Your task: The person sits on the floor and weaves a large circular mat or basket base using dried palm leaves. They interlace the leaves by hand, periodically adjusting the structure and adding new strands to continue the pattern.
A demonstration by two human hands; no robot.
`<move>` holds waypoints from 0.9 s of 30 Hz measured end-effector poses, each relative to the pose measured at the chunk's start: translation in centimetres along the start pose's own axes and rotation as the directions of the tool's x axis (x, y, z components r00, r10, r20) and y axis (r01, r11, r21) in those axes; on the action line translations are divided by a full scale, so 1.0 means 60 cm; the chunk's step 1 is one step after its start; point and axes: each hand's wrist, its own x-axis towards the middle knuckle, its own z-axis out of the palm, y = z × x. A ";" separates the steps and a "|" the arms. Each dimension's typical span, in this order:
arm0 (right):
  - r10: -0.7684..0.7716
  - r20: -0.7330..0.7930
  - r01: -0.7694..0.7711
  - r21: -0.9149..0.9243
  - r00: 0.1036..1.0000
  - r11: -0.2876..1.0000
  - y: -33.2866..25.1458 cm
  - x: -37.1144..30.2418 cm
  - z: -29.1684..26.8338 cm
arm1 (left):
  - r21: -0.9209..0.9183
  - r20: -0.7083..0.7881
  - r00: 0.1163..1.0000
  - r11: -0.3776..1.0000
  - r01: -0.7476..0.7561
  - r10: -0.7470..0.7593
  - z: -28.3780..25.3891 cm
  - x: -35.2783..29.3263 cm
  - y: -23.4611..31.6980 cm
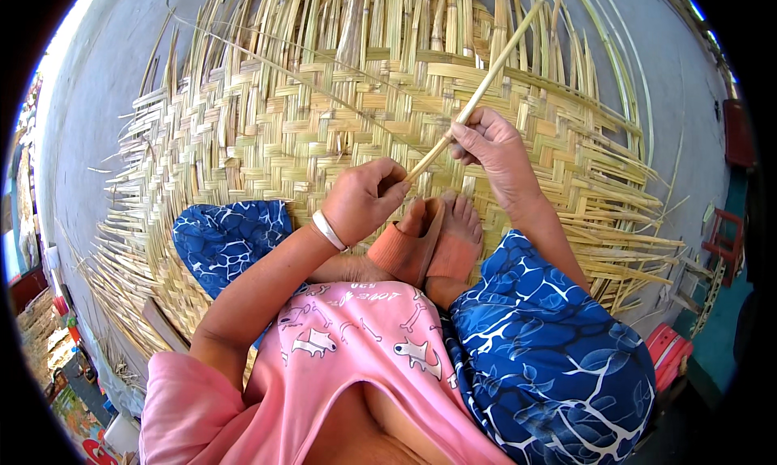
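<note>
A long pale bamboo strip (488, 78) runs slantwise between my hands and on past the top edge of the view. My left hand (366, 195), with a white bangle at its wrist, pinches the strip's near end. Farther up along it, my right hand (492, 149) grips the strip between thumb and fingers. Both hands are above a large woven bamboo mat (267, 141), close over my feet. The mat has a zigzag weave, and loose strip ends stick out along its sides and far edge. Thin slivers (299, 75) lie across its upper left part.
My feet (458, 237), in orange ankle bands, rest on the mat. Grey floor (89, 109) surrounds the mat. At the right stand a small red stool (723, 242) and a red-pink bundle (668, 353). Long green strips (627, 68) lie at the far right. Assorted clutter is at the lower left.
</note>
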 end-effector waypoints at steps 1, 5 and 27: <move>0.028 0.020 -0.028 0.007 0.999 1.000 0.002 -0.003 0.002 | -0.158 0.066 0.997 0.986 0.061 -0.051 0.000 0.003 -0.001; 0.092 0.101 -0.102 0.096 0.991 0.990 0.027 -0.011 0.017 | -0.501 0.335 0.924 0.795 0.342 -0.186 -0.013 0.025 0.002; 0.052 0.104 -0.062 0.099 0.993 0.993 0.021 -0.014 0.003 | -0.387 0.271 0.955 0.895 0.221 -0.119 0.013 0.066 -0.029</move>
